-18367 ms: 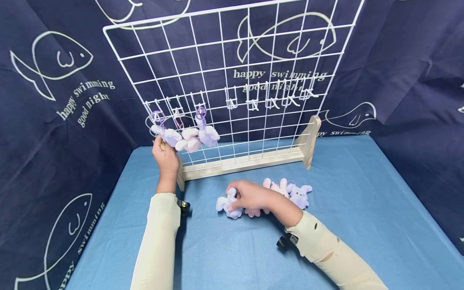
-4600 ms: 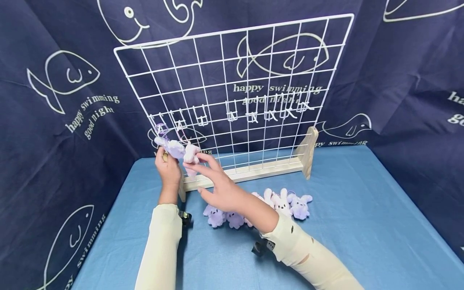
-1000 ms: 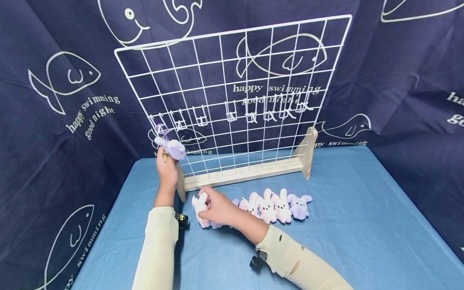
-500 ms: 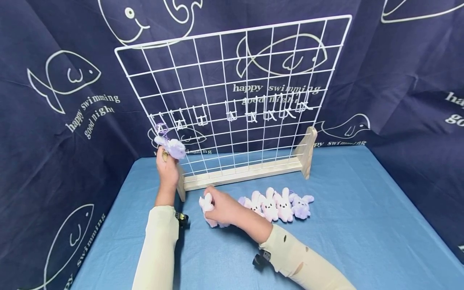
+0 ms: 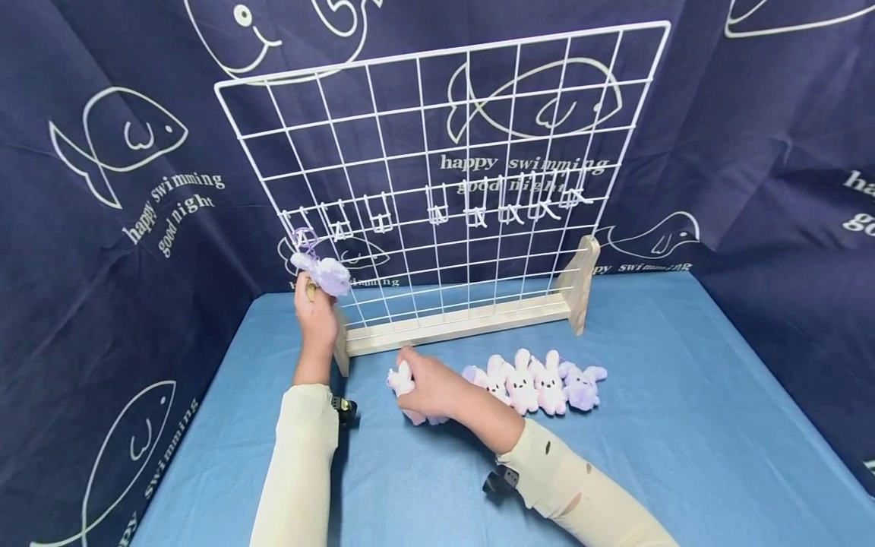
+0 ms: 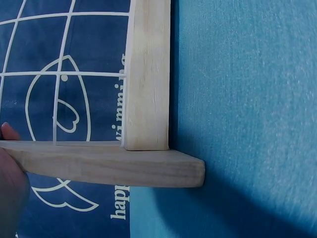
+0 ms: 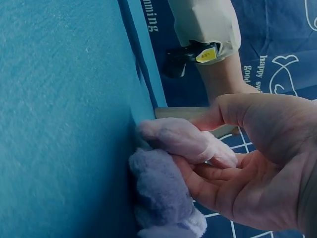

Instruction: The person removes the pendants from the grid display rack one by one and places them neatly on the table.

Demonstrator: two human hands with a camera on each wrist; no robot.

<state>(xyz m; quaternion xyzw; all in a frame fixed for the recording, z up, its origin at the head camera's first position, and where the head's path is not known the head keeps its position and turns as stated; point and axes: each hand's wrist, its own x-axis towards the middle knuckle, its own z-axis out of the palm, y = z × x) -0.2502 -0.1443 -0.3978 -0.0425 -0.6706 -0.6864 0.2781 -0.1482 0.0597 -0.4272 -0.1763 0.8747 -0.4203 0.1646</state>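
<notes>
My left hand [image 5: 317,319] grips the left wooden foot [image 6: 109,166] of the white wire grid rack [image 5: 444,182]; the left wrist view shows fingers [image 6: 11,181] curled round that wood. A purple plush bunny [image 5: 331,276] hangs by a purple loop from the leftmost hook, just above this hand. Low over the blue cloth, my right hand [image 5: 437,391] pinches a pink plush bunny [image 7: 176,136] between thumb and fingers. Against it, in the right wrist view, lies a purple plush [image 7: 161,181], partly hidden in the head view.
A row of pink plush bunnies [image 5: 522,384] lies right of my right hand, ending in a purple bunny [image 5: 581,387]. Several bare white hooks [image 5: 476,216] line the grid. A right wooden foot [image 5: 579,285] supports the rack. Dark fish-print cloth [image 5: 123,304] encloses the table.
Two of the three hanging bunnies have come off their hooks. Within the last second my right hand slid rightward with the pink bunny, and the row shifted right. My left hand stayed put.
</notes>
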